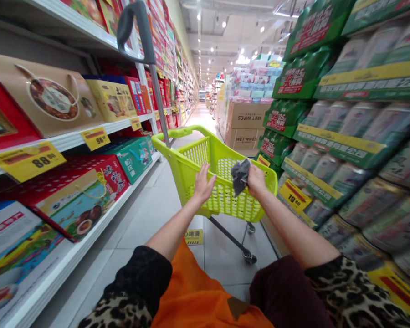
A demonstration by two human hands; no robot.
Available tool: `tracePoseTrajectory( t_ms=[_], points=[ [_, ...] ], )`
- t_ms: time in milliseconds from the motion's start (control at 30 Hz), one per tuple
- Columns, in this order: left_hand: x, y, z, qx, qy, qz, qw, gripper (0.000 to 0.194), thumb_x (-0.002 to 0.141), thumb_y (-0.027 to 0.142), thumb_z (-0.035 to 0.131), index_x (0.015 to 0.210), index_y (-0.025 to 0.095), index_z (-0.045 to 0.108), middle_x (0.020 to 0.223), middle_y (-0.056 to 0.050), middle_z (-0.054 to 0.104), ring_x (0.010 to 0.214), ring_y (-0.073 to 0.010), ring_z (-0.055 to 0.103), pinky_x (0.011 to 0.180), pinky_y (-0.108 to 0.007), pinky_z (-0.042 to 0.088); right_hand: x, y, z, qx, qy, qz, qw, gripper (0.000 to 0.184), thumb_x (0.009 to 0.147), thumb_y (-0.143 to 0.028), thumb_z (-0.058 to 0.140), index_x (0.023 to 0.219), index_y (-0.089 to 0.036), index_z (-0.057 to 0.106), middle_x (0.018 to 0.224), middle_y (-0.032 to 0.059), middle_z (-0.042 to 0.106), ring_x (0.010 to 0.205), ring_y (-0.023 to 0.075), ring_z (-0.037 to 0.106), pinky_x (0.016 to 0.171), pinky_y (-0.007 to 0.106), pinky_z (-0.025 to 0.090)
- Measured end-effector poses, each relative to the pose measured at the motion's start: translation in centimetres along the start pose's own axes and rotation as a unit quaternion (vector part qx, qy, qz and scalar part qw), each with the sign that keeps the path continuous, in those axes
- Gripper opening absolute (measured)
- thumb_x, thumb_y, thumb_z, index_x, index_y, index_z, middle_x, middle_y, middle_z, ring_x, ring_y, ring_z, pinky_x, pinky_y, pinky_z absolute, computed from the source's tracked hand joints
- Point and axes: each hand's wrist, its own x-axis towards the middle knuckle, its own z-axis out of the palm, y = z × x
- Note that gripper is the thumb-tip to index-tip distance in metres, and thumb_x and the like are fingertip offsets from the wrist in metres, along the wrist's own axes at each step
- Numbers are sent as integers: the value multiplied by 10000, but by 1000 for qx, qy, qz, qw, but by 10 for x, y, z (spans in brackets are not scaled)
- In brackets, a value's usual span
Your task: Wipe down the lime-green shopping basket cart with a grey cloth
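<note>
View: a person's own forearms reach forward and down along a supermarket aisle.

Landmark: a lime-green plastic shopping cart (222,205) with lattice walls, small wheels and a tall grey handle pole (156,91).

Left hand: the left hand (203,183) is open, fingers spread, at the near rim of the cart, and holds nothing.

Right hand: the right hand (256,178) is narrowed around a grey cloth (241,176), holding it against the near rim of the cart.

Left of the cart: white shelves (66,141) carry gift boxes (77,200) in red, tan and green, with a yellow price tag (27,160) on the shelf edge.

Right of the cart: stacked green-labelled cases of cans (362,182) rise high, with cardboard wet-wipes cartons (248,116) just ahead of them.

Under the cart: pale floor tiles (146,205) run past it, and a yellow floor sign (194,237) lies just behind it.

Clothing: an orange apron (198,291) and leopard-print sleeves (348,291) show nearest the camera.
</note>
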Motion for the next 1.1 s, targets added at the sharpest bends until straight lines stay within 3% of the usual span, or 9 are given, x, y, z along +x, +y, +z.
tracePoseTrajectory(
  t_ms=[67,167,333,467,567,700,800,933,1100],
  points=[
    [-7,13,10,-254,10,-91,963,385,848,365,379,1183,221,501,1287,-55,516,1233,-196,419,1022,-390,330,-6,-17,40,-2,-26,-24,999,419,840,-490,308,774,-164,564,699,26,618,636,150,546,605,269,429],
    [0,21,-1,-491,-15,-208,846,310,858,341,361,994,175,584,944,-57,683,1012,-183,597,862,-329,476,-19,-42,81,-129,-96,-196,967,317,864,-378,364,908,-170,599,918,69,641,861,178,566,790,315,417],
    [20,10,-62,-566,56,-306,763,162,779,194,472,881,130,580,721,-28,680,757,-145,651,738,-274,510,-33,-57,111,-297,-302,-430,798,329,837,-314,459,1099,-144,563,1310,136,433,1209,253,375,984,423,292],
    [11,0,-97,-564,-47,-282,775,324,839,337,360,868,126,604,759,-43,682,817,-180,642,793,-335,496,-28,-52,127,-272,-429,-478,717,739,726,-446,596,1311,-69,349,1314,189,397,1193,280,397,973,416,346],
    [-1,-16,-107,-483,-106,-275,825,451,847,484,302,924,156,601,879,-56,688,926,-216,617,878,-421,437,-24,-49,137,-275,-435,-475,714,622,763,-318,568,1309,-100,366,1249,148,473,1123,241,467,940,377,396],
    [-27,-61,-106,-267,60,-313,910,380,836,452,369,1081,214,537,1128,-43,628,1103,-218,532,943,-407,370,-32,-48,158,-301,-390,-553,672,350,845,-138,418,1176,-170,526,1243,94,509,1150,207,448,982,381,363],
    [-53,-98,-101,-205,103,-330,916,421,817,338,421,1212,191,435,1323,-82,480,1207,-222,443,978,-367,343,-41,-37,179,-326,-364,-610,624,315,849,-113,425,1126,-183,559,1323,95,449,1251,242,346,1034,477,277],
    [-82,-131,-97,-144,114,-348,919,480,806,308,428,1227,79,421,1345,-181,426,1240,-240,408,1018,-343,306,-46,13,179,-379,-383,-595,596,262,833,-89,448,1037,-135,606,1274,135,496,1247,257,364,1028,495,283],
    [-95,-150,-100,-98,123,-353,922,445,812,314,405,1193,95,471,1352,-157,426,1261,-211,383,1045,-306,277,-69,106,129,-379,-489,-577,533,187,801,-81,488,837,-129,666,1082,117,630,1113,219,513,967,399,399]
  ],
)
